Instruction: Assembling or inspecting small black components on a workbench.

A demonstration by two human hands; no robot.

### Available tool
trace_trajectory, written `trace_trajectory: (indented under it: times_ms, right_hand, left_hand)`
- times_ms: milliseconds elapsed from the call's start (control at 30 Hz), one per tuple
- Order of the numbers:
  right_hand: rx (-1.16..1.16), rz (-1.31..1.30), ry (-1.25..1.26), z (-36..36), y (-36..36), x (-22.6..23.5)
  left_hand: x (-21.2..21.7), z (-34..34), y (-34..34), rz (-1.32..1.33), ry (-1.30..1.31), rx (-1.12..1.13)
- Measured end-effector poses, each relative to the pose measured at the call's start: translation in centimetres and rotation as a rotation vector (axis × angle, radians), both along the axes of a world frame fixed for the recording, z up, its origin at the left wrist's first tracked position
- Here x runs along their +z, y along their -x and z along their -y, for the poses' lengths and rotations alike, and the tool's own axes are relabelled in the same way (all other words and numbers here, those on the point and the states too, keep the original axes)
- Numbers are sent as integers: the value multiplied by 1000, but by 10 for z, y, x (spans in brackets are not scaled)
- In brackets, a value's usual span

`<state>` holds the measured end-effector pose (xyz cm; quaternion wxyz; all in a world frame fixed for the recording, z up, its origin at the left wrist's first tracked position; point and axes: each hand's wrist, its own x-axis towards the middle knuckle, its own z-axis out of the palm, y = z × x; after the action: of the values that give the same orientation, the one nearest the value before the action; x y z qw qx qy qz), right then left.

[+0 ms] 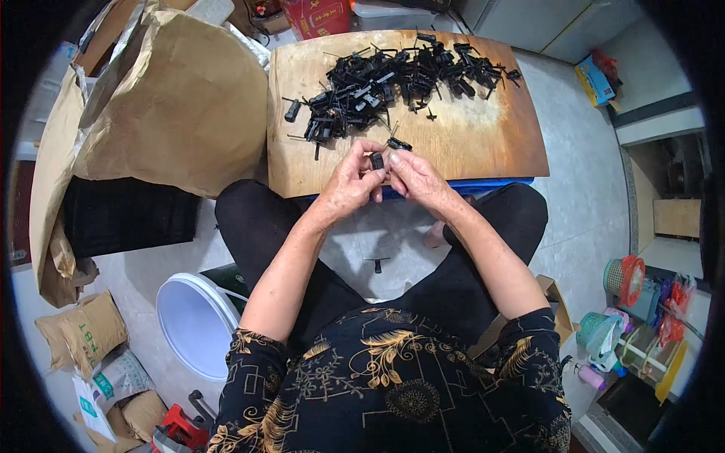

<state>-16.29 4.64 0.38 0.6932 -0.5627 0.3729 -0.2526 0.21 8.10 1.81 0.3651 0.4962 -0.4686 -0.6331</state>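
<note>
Both my hands meet over the near edge of a wooden table. My left hand (pixel 353 180) is closed, with a small black plastic part (pixel 377 160) between thumb and fingers. Right beside it, my right hand (pixel 417 178) is pinched, its fingertips close to that part; what they grip is too small to make out. Another black piece (pixel 399 143) with thin prongs shows just beyond the right fingertips; whether it is touched I cannot tell. Farther back lies a heap of black plastic parts (pixel 362 94) with thin stems.
The wooden tabletop (pixel 468 143) stands before my knees. At left is a large brown paper sack (pixel 177 106); below it stands a white bucket (pixel 192 325). One black part (pixel 377 266) lies on the floor between my legs. A cardboard box (pixel 555 306) stands by my right leg.
</note>
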Motion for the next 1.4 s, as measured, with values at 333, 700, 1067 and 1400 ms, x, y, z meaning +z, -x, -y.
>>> trace_trajectory:
  times_ms: [333,700,1067,1400]
  right_hand:
    - [31,-171,170,-1,-2,-2]
    - [-39,-180,168,4,-12,-10]
    - [-74,-67,204,23,-27,-32]
    - [308,-224,-86,2,-3,0]
  left_hand:
    - [-9,7,3,55,52,22]
    - [-27,7,8,174,151,149]
    - [-30,18,3,485,365,257]
    - [-10,-4,-22,-107,-48,377]
